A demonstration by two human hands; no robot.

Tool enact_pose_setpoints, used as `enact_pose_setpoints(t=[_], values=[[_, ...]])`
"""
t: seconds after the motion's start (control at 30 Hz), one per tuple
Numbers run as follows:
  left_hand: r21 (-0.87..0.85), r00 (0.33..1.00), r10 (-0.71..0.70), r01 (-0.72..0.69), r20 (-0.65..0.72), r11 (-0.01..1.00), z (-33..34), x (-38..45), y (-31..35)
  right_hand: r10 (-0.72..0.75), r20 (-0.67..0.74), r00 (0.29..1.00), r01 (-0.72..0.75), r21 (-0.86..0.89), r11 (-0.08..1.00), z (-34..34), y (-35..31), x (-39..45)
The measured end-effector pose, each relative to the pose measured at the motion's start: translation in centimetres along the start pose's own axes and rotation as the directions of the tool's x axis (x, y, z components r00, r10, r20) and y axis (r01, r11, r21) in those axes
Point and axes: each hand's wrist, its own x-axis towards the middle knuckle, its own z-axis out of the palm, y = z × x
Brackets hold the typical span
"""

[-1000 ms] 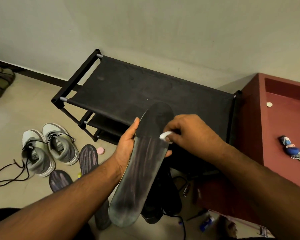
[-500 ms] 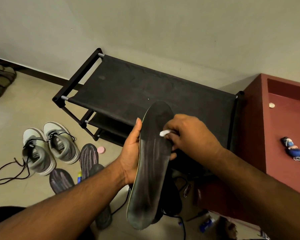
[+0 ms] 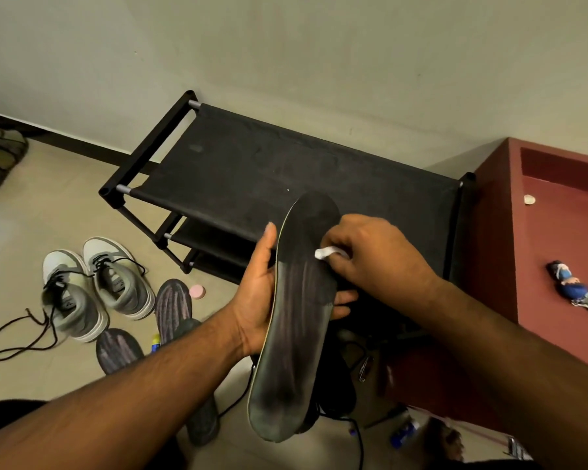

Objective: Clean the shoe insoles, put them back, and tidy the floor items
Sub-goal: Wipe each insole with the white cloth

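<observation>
One head-worn wide-angle view, looked forward and steeply down from above, close over both forearms, faced a black shoe rack (image 3: 286,171) against the wall, floor (image 3: 48,215) at left, red cabinet (image 3: 557,249) at right edge, no second view.

A: What stands by the wall?
B: A black rack (image 3: 286,171), w/ a red cabinet (image 3: 557,249) just beside it.
A: And on the cabinet?
B: A blue keychain (image 3: 572,286) w/ keys, plus a small pale round thing (image 3: 529,199).
</observation>
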Motion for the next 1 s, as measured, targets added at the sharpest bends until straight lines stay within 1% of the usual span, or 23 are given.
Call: enact_pose_setpoints(t=[0.03,0.1,0.13,0.2,0.23,0.27,0.3,0.33,0.4,0.47,0.5,0.53,0.6,0.67,0.7,0.73,0.77,0.83,0.87,0.9,0.93,0.97,1.0], values=[[-0.006,1.0,0.001,-0.001,0.016,1.0,0.1,-0.1,0.1,-0.017,-0.013,1.0,0.017,-0.007,1.0,0.0,0.0,0.0],[-0.026,1.0,0.03,-0.029,0.006,0.999,0.1,-0.1,0.4,-0.052,0.048,0.997,0.051,0.032,0.998,0.0,-0.2,0.0],[-0.037,0.998,0.051,-0.052,-0.028,0.998,0.1,0.0,0.7,-0.068,0.113,0.991,0.059,0.078,0.995,-0.1,-0.4,0.0],[-0.044,0.993,0.083,-0.087,-0.083,0.995,0.0,0.3,1.1,-0.109,0.271,0.957,0.063,0.173,0.983,-0.3,-0.8,-0.2],[-0.041,0.991,0.087,-0.091,-0.1,0.995,0.0,0.4,1.2,-0.128,0.328,0.936,0.064,0.199,0.978,-0.3,-0.9,-0.3],[-0.033,0.99,0.086,-0.09,-0.113,0.995,0.1,0.5,1.2,-0.132,0.349,0.928,0.062,0.204,0.977,-0.2,-0.9,-0.3],[-0.022,0.989,0.083,-0.086,-0.119,0.996,0.1,0.6,1.1,-0.119,0.326,0.938,0.058,0.191,0.98,-0.2,-0.8,-0.3],[-0.016,0.991,0.075,-0.077,-0.111,0.997,0.2,0.6,0.9,-0.091,0.262,0.961,0.05,0.16,0.986,-0.1,-0.5,-0.3],[-0.013,0.998,0.036,-0.037,-0.056,0.999,0.4,0.7,0.5,-0.032,0.098,0.995,0.025,0.073,0.997,-0.1,0.2,0.0],[-0.003,1.0,-0.002,0.002,0.005,1.0,0.6,0.8,0.2,-0.004,0.009,1.0,0.004,0.045,0.999,-0.1,0.7,0.2],[-0.014,1.0,-0.005,0.006,0.012,1.0,0.6,0.8,0.1,-0.009,0.006,1.0,0.009,0.068,0.998,-0.1,0.8,0.2],[-0.032,1.0,0.001,-0.001,0.001,0.999,0.6,0.8,0.2,-0.022,0.034,0.999,0.018,0.107,0.994,-0.1,0.8,0.2],[-0.042,0.998,0.033,-0.035,-0.05,0.999,0.5,1.0,0.6,-0.055,0.184,0.981,0.019,0.195,0.981,-0.2,0.6,0.0],[-0.014,0.993,0.054,-0.056,-0.1,0.998,0.5,1.0,0.9,-0.094,0.347,0.933,0.009,0.24,0.971,-0.2,0.2,-0.2],[-0.008,0.991,0.059,-0.06,-0.117,0.998,0.5,1.0,1.0,-0.101,0.371,0.923,0.011,0.238,0.971,-0.2,0.1,-0.2],[-0.008,0.991,0.059,-0.06,-0.124,0.998,0.5,1.0,1.0,-0.089,0.351,0.932,0.008,0.225,0.974,-0.2,0.2,-0.2],[-0.01,0.991,0.055,-0.057,-0.124,0.998,0.7,1.1,0.9,-0.06,0.293,0.954,0.0,0.202,0.979,-0.1,0.3,-0.1],[-0.03,0.993,0.043,-0.047,-0.109,0.998,0.8,1.2,0.8,0.006,0.117,0.993,-0.021,0.126,0.992,0.0,0.6,0.1],[-0.042,0.994,0.042,-0.046,-0.098,0.998,0.9,1.2,0.8,0.022,0.047,0.999,-0.027,0.091,0.995,0.0,0.7,0.2],[-0.045,0.995,0.049,-0.053,-0.091,0.998,0.9,1.2,0.8,0.022,0.01,1.0,-0.022,0.081,0.996,-0.1,0.7,0.3],[-0.041,0.994,0.058,-0.062,-0.09,0.997,0.9,1.2,1.0,0.008,0.011,1.0,-0.009,0.098,0.995,-0.1,0.8,0.4],[-0.031,0.993,0.067,-0.07,-0.094,0.997,1.0,1.2,1.1,-0.015,0.05,0.999,0.008,0.141,0.99,-0.2,0.8,0.4],[-0.016,0.992,0.073,-0.075,-0.104,0.997,1.0,1.2,1.3,-0.043,0.127,0.991,0.018,0.192,0.981,-0.3,0.7,0.3]])
